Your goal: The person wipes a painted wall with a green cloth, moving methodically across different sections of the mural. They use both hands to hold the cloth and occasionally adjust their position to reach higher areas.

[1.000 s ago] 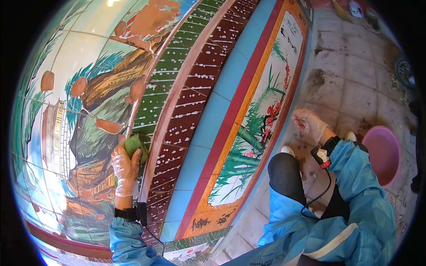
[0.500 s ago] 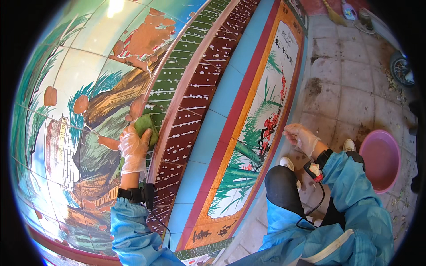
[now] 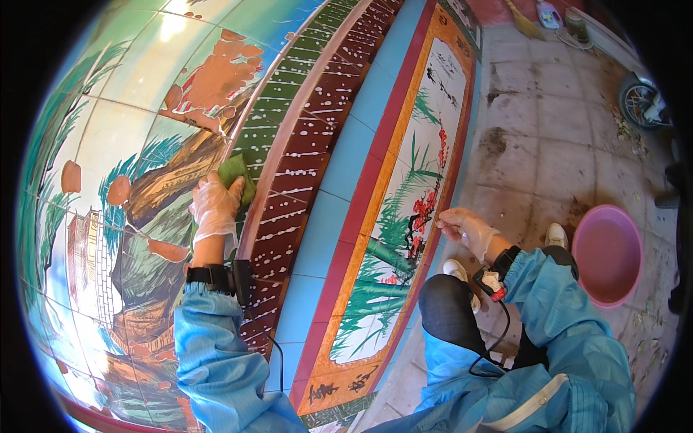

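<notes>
The left hand (image 3: 215,209), in a clear plastic glove, has moved farther up along the green band (image 3: 258,137) with white streaks during the last second. Its fingers are clamped on the green cloth (image 3: 234,172), which now lies on this band, beside the tile mural (image 3: 155,202). The work with the cloth therefore seems to be advancing to a higher portion of the band. The right hand (image 3: 469,229) has come nearer to the bamboo-and-blossom panel (image 3: 390,267); its fingers are drawn together, apparently around nothing, and one cannot tell if they touch the edge.
</notes>
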`<state>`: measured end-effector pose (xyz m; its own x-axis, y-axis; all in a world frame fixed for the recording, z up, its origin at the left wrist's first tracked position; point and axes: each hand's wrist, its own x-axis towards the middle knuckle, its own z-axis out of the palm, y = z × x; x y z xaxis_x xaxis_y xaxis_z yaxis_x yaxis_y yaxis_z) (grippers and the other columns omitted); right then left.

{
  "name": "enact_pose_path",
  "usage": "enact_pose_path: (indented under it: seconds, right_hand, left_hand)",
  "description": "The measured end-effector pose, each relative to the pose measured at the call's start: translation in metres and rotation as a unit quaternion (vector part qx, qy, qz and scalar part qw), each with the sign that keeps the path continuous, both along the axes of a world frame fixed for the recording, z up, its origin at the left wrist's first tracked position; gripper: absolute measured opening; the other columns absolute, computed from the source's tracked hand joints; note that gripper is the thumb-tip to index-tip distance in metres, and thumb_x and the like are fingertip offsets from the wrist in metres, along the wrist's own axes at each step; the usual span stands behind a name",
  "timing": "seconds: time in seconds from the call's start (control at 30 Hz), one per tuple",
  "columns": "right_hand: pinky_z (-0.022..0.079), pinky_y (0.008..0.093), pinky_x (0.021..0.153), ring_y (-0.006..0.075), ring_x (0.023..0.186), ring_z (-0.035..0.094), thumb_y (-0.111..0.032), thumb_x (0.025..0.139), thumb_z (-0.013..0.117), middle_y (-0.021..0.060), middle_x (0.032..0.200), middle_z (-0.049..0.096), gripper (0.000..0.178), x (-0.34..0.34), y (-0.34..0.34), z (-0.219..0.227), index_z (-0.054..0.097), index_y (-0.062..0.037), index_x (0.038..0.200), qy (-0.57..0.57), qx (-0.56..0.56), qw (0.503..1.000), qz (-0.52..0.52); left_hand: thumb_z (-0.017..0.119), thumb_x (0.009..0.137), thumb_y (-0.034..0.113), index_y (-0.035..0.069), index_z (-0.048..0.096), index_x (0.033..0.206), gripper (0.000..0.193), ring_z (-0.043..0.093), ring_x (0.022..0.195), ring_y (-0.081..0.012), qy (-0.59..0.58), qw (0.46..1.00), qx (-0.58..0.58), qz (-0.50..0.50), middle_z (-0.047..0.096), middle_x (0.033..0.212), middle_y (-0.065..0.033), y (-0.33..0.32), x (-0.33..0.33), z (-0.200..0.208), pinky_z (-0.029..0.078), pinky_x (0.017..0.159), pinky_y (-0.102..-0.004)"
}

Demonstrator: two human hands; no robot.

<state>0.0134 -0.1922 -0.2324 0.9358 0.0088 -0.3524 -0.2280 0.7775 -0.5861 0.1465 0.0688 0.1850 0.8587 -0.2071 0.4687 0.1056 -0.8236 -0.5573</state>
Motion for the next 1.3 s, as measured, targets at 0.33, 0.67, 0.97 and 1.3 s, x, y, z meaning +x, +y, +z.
enact_pose_path:
  seconds: [0.33, 0.67, 0.97, 1.3]
  right_hand:
    - [0.047, 0.0270, 0.071, 0.0121, 0.077, 0.058, -0.021, 0.090, 0.066, 0.0035, 0.086, 0.064, 0.014, -0.003, 0.001, 0.008, 0.060, -0.0087, 0.093, -0.025, -0.012, 1.000, 0.002]
    - [0.048, 0.0240, 0.075, 0.0087, 0.080, 0.059, -0.023, 0.092, 0.068, 0.0012, 0.094, 0.066, 0.017, 0.002, -0.002, 0.004, 0.062, -0.0116, 0.102, 0.004, -0.004, 0.999, 0.033]
    - [0.047, 0.0246, 0.077, 0.0104, 0.083, 0.059, -0.025, 0.093, 0.066, 0.0006, 0.096, 0.066, 0.019, 0.003, -0.009, 0.006, 0.062, -0.0117, 0.106, -0.015, -0.003, 1.000, 0.019]
    - [0.048, 0.0252, 0.080, 0.0106, 0.087, 0.059, -0.026, 0.092, 0.068, 0.0009, 0.099, 0.065, 0.019, 0.002, -0.015, 0.014, 0.063, -0.0120, 0.104, -0.038, 0.022, 0.999, 0.022]
  left_hand:
    - [0.060, 0.088, 0.060, 0.007, 0.056, 0.128, 0.066, 0.052, 0.125, -0.0367, -0.003, 1.000, -0.001, 0.014, 0.058, 0.131, -0.0173, -0.047, 0.029, 0.001, 0.045, 0.099, -0.0503]
    - [0.059, 0.086, 0.064, 0.010, 0.054, 0.133, 0.072, 0.049, 0.130, -0.0343, -0.006, 0.999, -0.029, 0.041, 0.055, 0.137, -0.0151, -0.087, 0.060, 0.002, 0.043, 0.102, -0.0496]
    - [0.060, 0.086, 0.064, 0.013, 0.055, 0.135, 0.071, 0.052, 0.129, -0.0330, -0.015, 0.999, -0.029, 0.036, 0.054, 0.140, -0.0124, -0.121, 0.081, 0.002, 0.046, 0.100, -0.0476]
    - [0.062, 0.085, 0.064, 0.012, 0.054, 0.137, 0.074, 0.052, 0.129, -0.0332, -0.012, 0.999, -0.030, 0.030, 0.055, 0.139, -0.0132, -0.138, 0.094, 0.003, 0.045, 0.101, -0.0503]
